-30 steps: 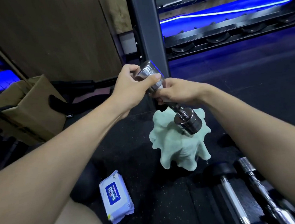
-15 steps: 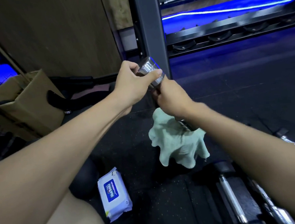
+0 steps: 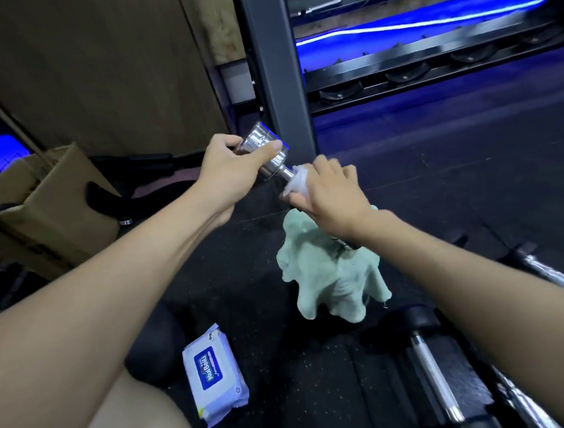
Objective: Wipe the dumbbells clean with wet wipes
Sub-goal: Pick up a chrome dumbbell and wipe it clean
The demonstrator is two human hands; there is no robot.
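Note:
A small chrome dumbbell (image 3: pixel 265 149) is held tilted in the air, its upper head gripped by my left hand (image 3: pixel 231 168). My right hand (image 3: pixel 331 198) is wrapped around its handle with a white wet wipe (image 3: pixel 297 184) pressed against the metal. The dumbbell's lower head is hidden behind my right wrist. A pale green cloth (image 3: pixel 332 274) lies bunched on the black floor just below. The white and blue wet wipe pack (image 3: pixel 214 374) lies flat on the floor near my left knee.
Two more dumbbells lie on the floor at the lower right: a black-headed one (image 3: pixel 430 361) and a chrome one (image 3: pixel 555 276). A cardboard box (image 3: pixel 42 205) stands at the left. A grey rack post (image 3: pixel 272 62) rises right behind my hands.
My right hand has turned over the handle and slid toward the upper head, so the white wipe now shows. The lower head, seen a second ago, is now covered.

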